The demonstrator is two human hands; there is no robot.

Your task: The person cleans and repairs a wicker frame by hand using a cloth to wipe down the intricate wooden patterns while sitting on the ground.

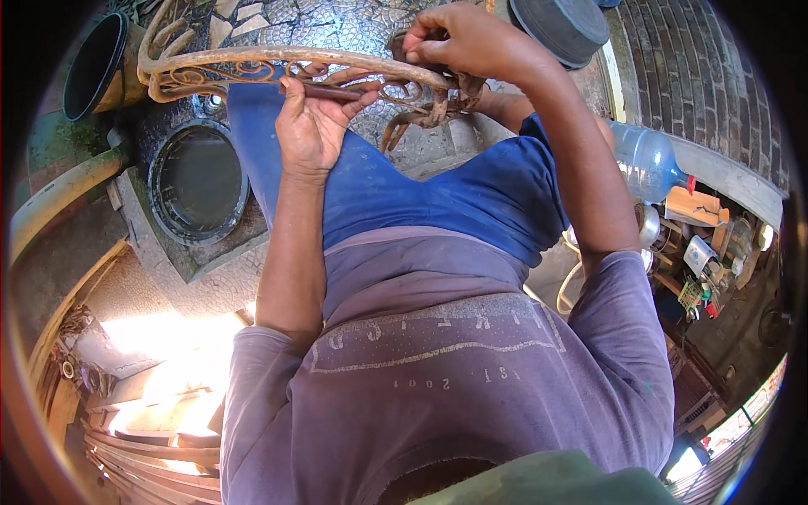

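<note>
A rusty, brown metal frame (337, 57) with curled scrollwork lies across my thighs and knees. My left hand (311, 130) is palm up under its long rail, closed around a dark reddish-brown strip (332, 92) that rests against the scrolls. I cannot tell what the strip is made of. Farther right, my right hand (459, 38) is bent down at the wrist over the frame's right end, its fingers pinched together. What lies between those fingertips is too small and partly hidden to name.
A round black basin (200, 181) of murky water stands left of my leg. A tall dark bucket (94, 67) is beyond it, and a grey tub (562, 29) sits at the far right. A clear water jug (644, 160) lies on its side near assorted tools.
</note>
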